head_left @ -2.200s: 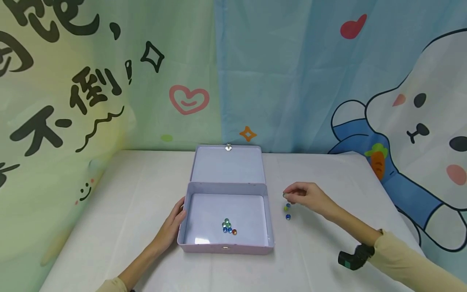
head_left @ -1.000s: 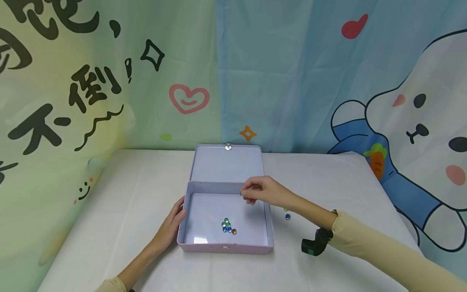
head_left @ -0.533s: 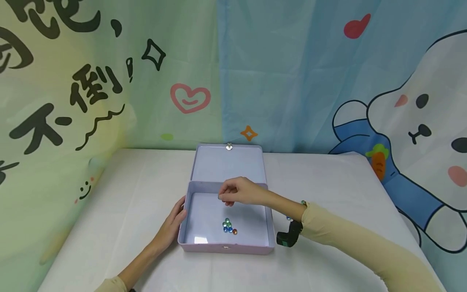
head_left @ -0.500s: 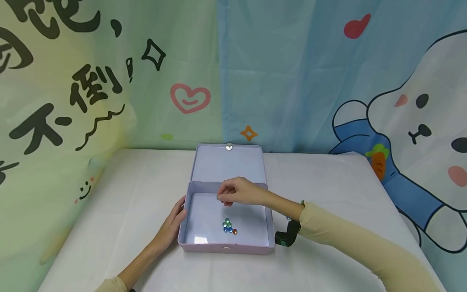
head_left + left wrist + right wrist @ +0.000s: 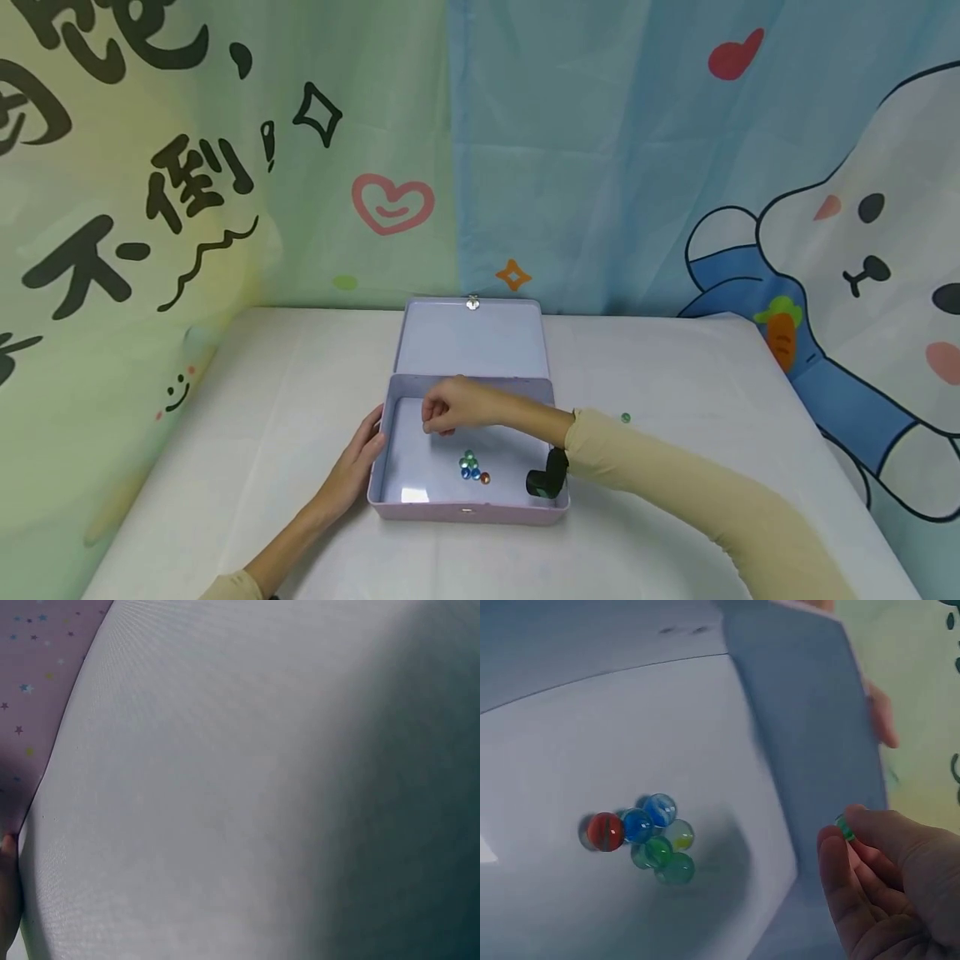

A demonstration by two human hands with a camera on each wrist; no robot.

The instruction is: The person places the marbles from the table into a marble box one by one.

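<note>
My right hand (image 5: 457, 406) is over the left part of the open tin box (image 5: 517, 512), pinching a green marble (image 5: 845, 827) between thumb and forefinger. On the box floor lies a cluster of several marbles: a red-orange marble (image 5: 606, 832), two blue marbles (image 5: 637, 825) and some green and yellowish ones (image 5: 675, 868). My left hand (image 5: 351, 462) rests along the outside of the box's left wall, fingers extended. Part of that hand (image 5: 883, 716) shows beyond the wall in the right wrist view.
The lid (image 5: 472, 337) stands tipped back at the far side. One green marble (image 5: 626, 417) lies on the white tablecloth (image 5: 675, 358), right of the box, near my right sleeve. A printed curtain (image 5: 577, 167) hangs behind. A black camera (image 5: 547, 477) sits at my right wrist.
My right hand has come from the marbles on the table at the right, across the box to its left part, carrying the green marble. My left hand has stayed at the box.
</note>
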